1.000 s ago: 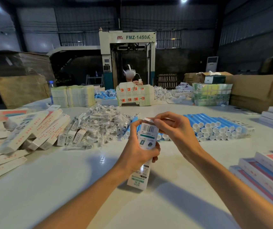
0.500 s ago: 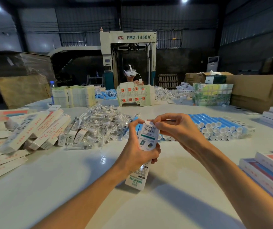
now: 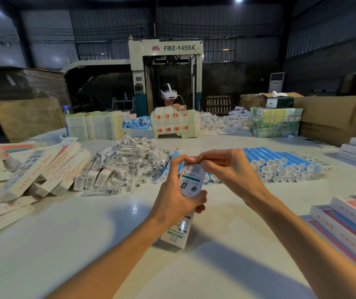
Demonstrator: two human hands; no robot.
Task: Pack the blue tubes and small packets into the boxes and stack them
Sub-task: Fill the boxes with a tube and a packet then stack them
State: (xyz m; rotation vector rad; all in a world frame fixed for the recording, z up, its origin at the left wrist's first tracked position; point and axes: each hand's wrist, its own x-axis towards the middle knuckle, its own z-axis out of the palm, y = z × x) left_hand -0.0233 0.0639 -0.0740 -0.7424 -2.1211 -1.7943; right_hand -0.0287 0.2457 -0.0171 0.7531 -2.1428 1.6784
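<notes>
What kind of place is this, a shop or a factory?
Probably a packing floor in a warehouse or small factory: a large machine marked FMZ-1450A stands at the back, big cardboard cartons sit to the right, and the table holds heaps of blue tubes and boxes.

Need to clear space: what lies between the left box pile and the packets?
Head view: a few small white cartons, at the packets pile's edge beside the box pile.
</notes>
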